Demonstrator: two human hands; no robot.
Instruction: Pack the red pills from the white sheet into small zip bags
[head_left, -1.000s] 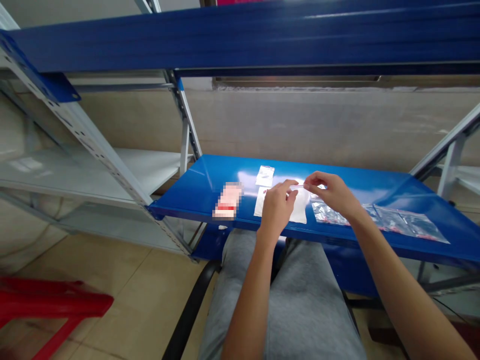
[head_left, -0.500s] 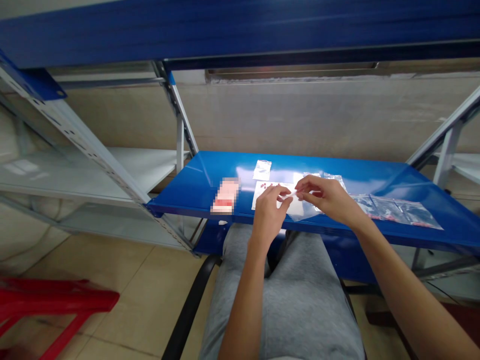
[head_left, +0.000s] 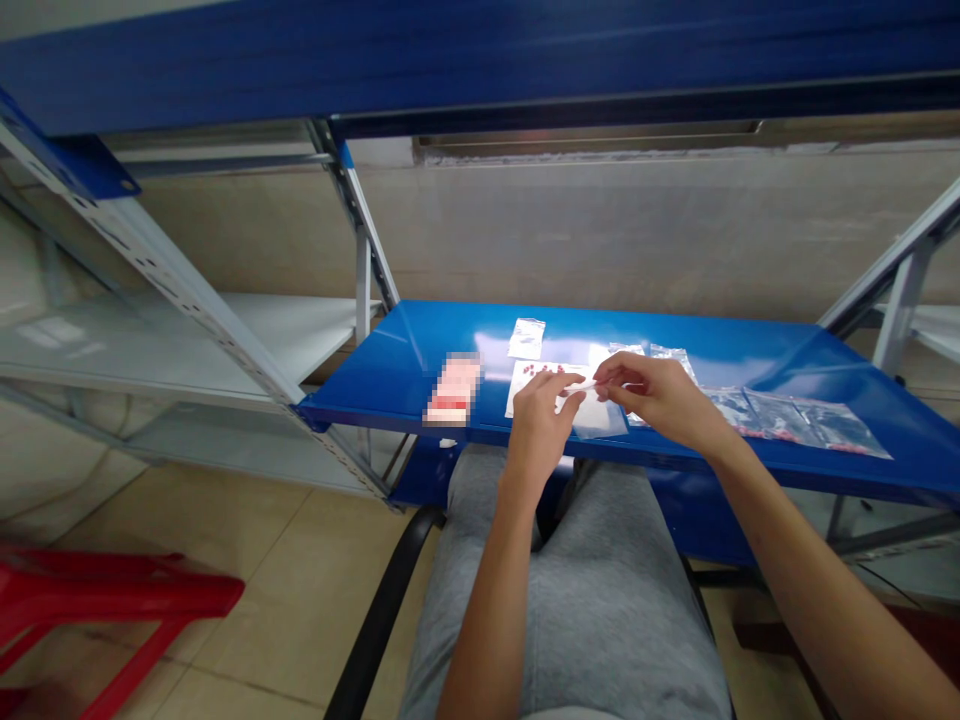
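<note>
My left hand (head_left: 541, 412) is closed, thumb and fingers pinching one end of a thin white strip (head_left: 579, 387). The fingertips of my right hand (head_left: 654, 396) pinch the strip's other end. What kind of thing it is, I cannot make out. Below the hands, a clear plastic bag (head_left: 601, 421) lies by the table's front edge, partly hidden by my right hand. A white sheet (head_left: 517, 400) lies under and behind my left hand, with several small red pieces (head_left: 545, 370) along its far side.
Clear zip bags with small red contents (head_left: 784, 417) lie in a row at the right of the blue table (head_left: 450, 330). Another small bag (head_left: 526, 339) lies behind the sheet. A blurred pinkish item (head_left: 454, 390) is at left. A blue beam (head_left: 480, 65) crosses overhead.
The white strip shows more clearly between my fingers. The clear bag's lower part has shifted slightly left under my right hand. Both hands stay in nearly the same place.
</note>
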